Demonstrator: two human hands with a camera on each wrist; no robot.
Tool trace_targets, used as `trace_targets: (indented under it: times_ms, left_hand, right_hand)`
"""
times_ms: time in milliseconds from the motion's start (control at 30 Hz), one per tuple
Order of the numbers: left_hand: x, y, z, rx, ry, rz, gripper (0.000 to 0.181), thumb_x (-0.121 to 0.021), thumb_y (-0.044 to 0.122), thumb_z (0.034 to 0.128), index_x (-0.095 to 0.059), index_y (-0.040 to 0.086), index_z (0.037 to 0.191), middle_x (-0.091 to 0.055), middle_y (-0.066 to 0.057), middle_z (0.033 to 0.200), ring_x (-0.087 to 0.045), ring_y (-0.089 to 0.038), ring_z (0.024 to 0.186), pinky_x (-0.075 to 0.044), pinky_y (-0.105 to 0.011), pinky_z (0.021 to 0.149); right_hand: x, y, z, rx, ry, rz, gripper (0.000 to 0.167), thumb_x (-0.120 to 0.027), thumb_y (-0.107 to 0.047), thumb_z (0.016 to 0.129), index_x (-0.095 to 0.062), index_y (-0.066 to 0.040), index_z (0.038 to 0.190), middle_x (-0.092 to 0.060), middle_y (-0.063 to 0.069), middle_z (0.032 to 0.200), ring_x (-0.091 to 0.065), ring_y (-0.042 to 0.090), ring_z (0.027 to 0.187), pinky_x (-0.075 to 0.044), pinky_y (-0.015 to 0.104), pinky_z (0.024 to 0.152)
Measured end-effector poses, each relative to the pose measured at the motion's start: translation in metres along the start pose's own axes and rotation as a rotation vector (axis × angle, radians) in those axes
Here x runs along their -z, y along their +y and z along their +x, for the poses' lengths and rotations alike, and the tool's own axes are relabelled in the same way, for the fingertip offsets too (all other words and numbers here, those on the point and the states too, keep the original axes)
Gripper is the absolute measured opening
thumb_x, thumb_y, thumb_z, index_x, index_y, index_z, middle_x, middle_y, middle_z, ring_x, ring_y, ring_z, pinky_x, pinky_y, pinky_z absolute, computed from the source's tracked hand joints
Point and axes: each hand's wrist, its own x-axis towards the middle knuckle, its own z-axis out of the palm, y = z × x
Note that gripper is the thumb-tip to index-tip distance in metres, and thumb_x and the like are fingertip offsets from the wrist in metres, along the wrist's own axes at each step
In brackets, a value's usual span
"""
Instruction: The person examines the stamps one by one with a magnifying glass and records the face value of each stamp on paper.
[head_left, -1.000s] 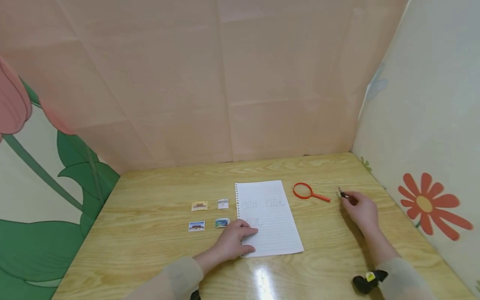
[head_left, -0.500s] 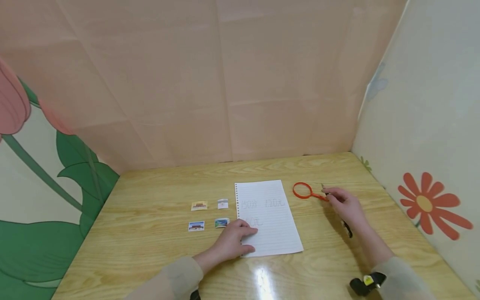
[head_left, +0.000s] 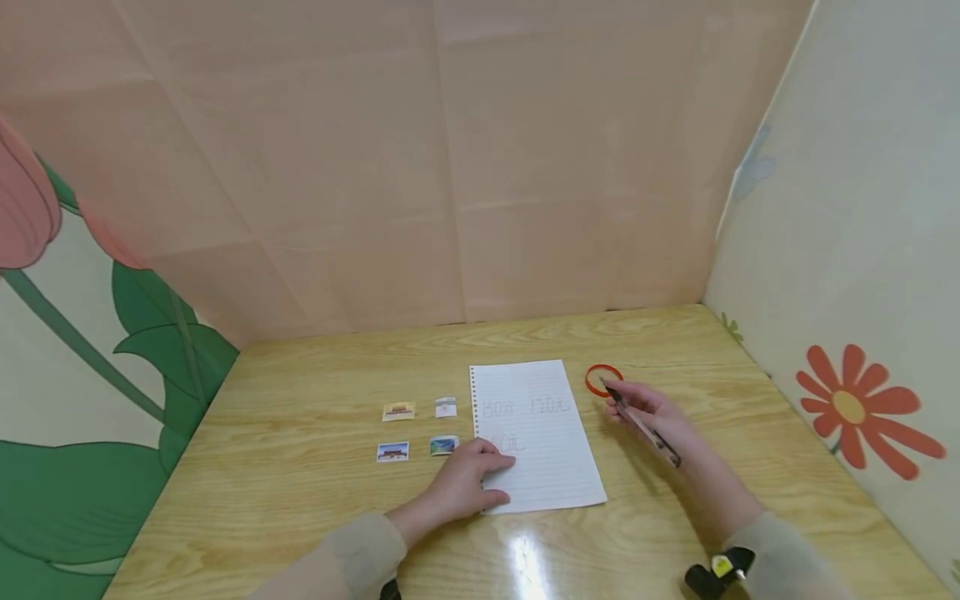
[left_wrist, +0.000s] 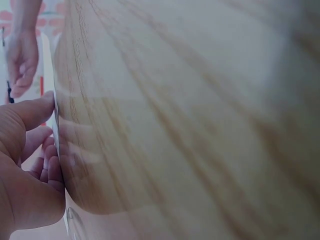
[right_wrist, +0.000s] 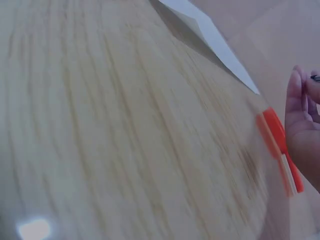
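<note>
My left hand (head_left: 468, 479) rests on the lower left of a lined sheet of paper (head_left: 555, 479), thumb and fingers spread. Pencil-like writing on the sheet reads 150 and 120 with characters; a lower line is partly covered by that hand. My right hand (head_left: 663, 421) holds a pen (head_left: 659, 442), its tip pointing away to the upper left, above the table to the right of the sheet. Below and behind this hand lies a red magnifying glass (head_left: 587, 383); its handle is hidden in the head view, while the right wrist view shows red parts (right_wrist: 273, 125) beside the hand.
Several small stamps lie left of the sheet: a yellow stamp (head_left: 399, 412), a pale stamp (head_left: 446, 407), a blue-and-red stamp (head_left: 393, 452) and a green-blue stamp (head_left: 442, 446). The wooden table (head_left: 300, 492) meets a pink backdrop and painted side walls.
My right hand has moved left with the pen, from right of the magnifying glass to over its handle. The pen has swung so that its barrel shows. The left hand stays put.
</note>
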Motion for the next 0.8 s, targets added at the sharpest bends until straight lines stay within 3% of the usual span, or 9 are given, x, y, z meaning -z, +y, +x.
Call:
trace_targets:
  times_ms: [100, 233, 367, 467, 800]
  left_hand:
    - [0.0, 0.0, 0.0, 0.002, 0.001, -0.002, 0.05, -0.083, 0.027, 0.0807, -0.068, 0.015, 0.127, -0.058, 0.003, 0.112, -0.051, -0.011, 0.1, -0.042, -0.029, 0.091]
    - [0.0, 0.001, 0.0, 0.004, 0.004, -0.001, 0.051, -0.083, 0.027, 0.081, -0.068, 0.014, 0.128, -0.058, 0.003, 0.112, -0.051, -0.011, 0.1, -0.042, -0.029, 0.091]
    - [0.0, 0.001, -0.001, 0.012, -0.004, -0.001, 0.052, -0.083, 0.028, 0.0815, -0.067, 0.015, 0.129, -0.057, 0.003, 0.113, -0.05, -0.011, 0.101, -0.042, -0.029, 0.091]
    - [0.001, 0.001, 0.0, 0.022, -0.017, 0.004, 0.052, -0.082, 0.029, 0.0819, -0.067, 0.016, 0.13, -0.057, 0.003, 0.114, -0.05, -0.011, 0.101, -0.042, -0.029, 0.091]
    - [0.003, 0.002, 0.001, 0.026, -0.037, 0.011, 0.053, -0.081, 0.031, 0.0829, -0.066, 0.017, 0.131, -0.058, 0.003, 0.115, -0.051, -0.011, 0.102, -0.043, -0.029, 0.091]
  right_hand:
    - [-0.011, 0.006, 0.003, 0.023, 0.002, 0.008, 0.04, -0.05, 0.006, 0.099, -0.042, 0.017, 0.137, -0.066, 0.007, 0.107, -0.066, 0.015, 0.096, -0.053, 0.027, 0.086]
    - [-0.023, 0.016, 0.009, 0.002, 0.076, -0.134, 0.04, -0.056, -0.002, 0.1, -0.045, 0.019, 0.132, -0.067, 0.012, 0.101, -0.067, 0.015, 0.089, -0.055, 0.025, 0.079]
    - [-0.038, 0.024, 0.014, -0.044, 0.139, -0.268, 0.039, -0.062, -0.009, 0.098, -0.055, 0.016, 0.127, -0.067, 0.02, 0.096, -0.064, 0.013, 0.082, -0.055, 0.024, 0.073]
    - [-0.05, 0.028, 0.017, -0.042, 0.139, -0.387, 0.034, -0.065, -0.01, 0.096, -0.061, 0.012, 0.121, -0.068, 0.02, 0.093, -0.062, 0.012, 0.076, -0.053, 0.023, 0.068]
    - [-0.074, 0.037, 0.02, 0.042, 0.099, -0.743, 0.011, -0.074, -0.007, 0.087, -0.065, -0.005, 0.093, -0.06, 0.0, 0.072, -0.052, 0.011, 0.058, -0.043, 0.023, 0.049]
